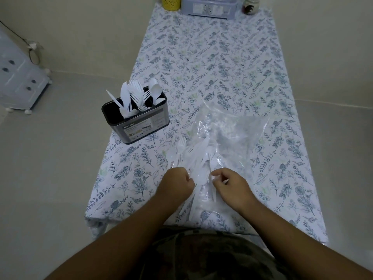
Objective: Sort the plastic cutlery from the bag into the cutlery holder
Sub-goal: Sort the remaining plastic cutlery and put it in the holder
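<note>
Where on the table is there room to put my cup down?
The far half of the tablecloth, between the bag and the grey box, is bare. So is the right strip beside the bag, and the near-left corner below the holder. It is crowded in the near middle, where both hands work among loose cutlery.

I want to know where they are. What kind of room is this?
Probably a room in someone's home. A floral-print tablecloth covers the table, a black cutlery holder with white plastic forks and spoons stands on it, and a small pale drawer cabinet sits on the floor.
</note>
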`<state>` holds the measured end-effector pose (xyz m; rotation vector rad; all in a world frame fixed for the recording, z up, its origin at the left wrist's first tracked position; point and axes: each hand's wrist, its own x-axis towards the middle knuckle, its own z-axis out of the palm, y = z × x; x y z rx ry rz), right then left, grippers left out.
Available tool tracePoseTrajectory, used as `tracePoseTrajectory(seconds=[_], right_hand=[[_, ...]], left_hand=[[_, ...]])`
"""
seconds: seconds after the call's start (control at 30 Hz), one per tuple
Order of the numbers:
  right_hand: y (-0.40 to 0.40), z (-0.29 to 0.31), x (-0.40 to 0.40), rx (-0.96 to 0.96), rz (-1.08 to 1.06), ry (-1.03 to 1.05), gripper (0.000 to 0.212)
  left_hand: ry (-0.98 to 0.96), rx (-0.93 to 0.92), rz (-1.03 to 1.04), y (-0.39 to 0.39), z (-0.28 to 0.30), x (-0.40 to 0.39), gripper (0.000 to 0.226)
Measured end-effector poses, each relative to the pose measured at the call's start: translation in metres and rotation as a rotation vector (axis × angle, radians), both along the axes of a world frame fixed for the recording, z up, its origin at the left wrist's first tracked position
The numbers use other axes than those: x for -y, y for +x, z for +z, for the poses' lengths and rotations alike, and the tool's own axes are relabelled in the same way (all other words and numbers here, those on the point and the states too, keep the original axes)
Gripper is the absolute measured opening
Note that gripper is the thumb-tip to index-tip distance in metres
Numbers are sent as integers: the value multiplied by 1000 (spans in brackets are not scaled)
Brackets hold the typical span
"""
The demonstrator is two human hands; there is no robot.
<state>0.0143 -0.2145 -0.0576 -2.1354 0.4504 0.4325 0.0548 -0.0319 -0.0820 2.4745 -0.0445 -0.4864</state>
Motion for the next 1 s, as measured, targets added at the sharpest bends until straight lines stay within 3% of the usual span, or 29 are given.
tracePoseTrajectory(seconds=[0.13, 0.27, 0.37, 0.5, 0.67, 0.8, 1.0], right_hand=[[9, 14, -14, -94, -183, 213, 14], [13, 25, -35, -156, -304, 394, 13], [13, 22, -41, -152, -458, 420, 22], [10, 19, -34, -208, -587, 425, 25], [6, 15, -24, -233, -519, 514, 24], [7, 14, -4, -267, -442, 607, 21], [17, 14, 16, -246, -326, 776, 21]], left_hand=[[-177, -9, -5, -3, 11, -3, 13], [-254, -31, -261, -5, 19, -5, 18], [-203, 51, -214, 4, 14, -9, 29], [-78, 135, -142, 27, 6, -8, 17], [94, 108, -117, 42, -3, 14, 22], [118, 63, 20, 40, 2, 31, 23], [-136, 85, 259, 13, 38, 50, 20]])
